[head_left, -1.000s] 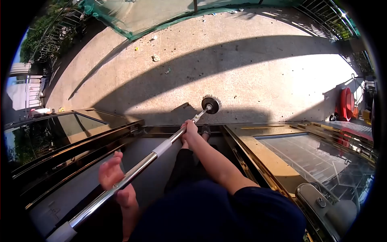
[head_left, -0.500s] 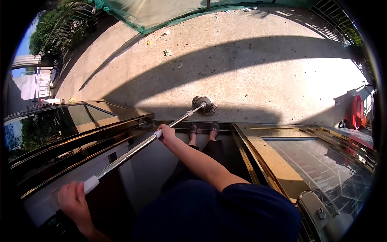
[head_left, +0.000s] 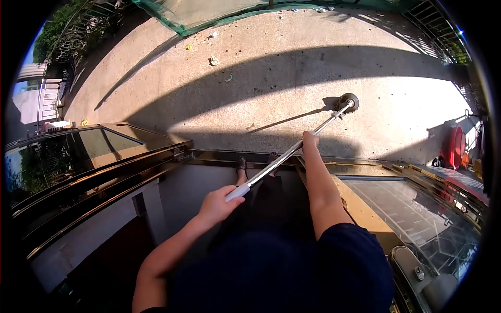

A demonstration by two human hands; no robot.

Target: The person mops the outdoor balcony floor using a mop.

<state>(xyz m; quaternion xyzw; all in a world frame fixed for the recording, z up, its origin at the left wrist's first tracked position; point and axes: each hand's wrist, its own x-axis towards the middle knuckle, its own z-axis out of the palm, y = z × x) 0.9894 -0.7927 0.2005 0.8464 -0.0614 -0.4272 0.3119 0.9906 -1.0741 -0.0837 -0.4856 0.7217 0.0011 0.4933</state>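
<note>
Both of my hands grip a long-handled mop [head_left: 276,163] with a silver pole and a round, dark head. My left hand [head_left: 218,204] is closed around the white grip at the near end of the pole, in front of my body. Farther along, my right hand [head_left: 310,140] is wrapped around the middle of the pole. The mop head [head_left: 349,100] is out over the concrete ground [head_left: 219,112], ahead and to the right. Whether it presses on the ground or hangs just above it, I cannot tell.
My feet [head_left: 241,164] stand at the doorway sill. Glass door panels with gold frames flank me, left [head_left: 73,151] and right [head_left: 396,208]. Small litter [head_left: 214,61] and specks dot the ground. Green netting [head_left: 181,30] lies at the back; a red basin [head_left: 457,147] stands far right.
The mop head has swung from near my feet out to the right and farther away. My left hand has come in from the lower left toward my body; my right hand has moved right and forward.
</note>
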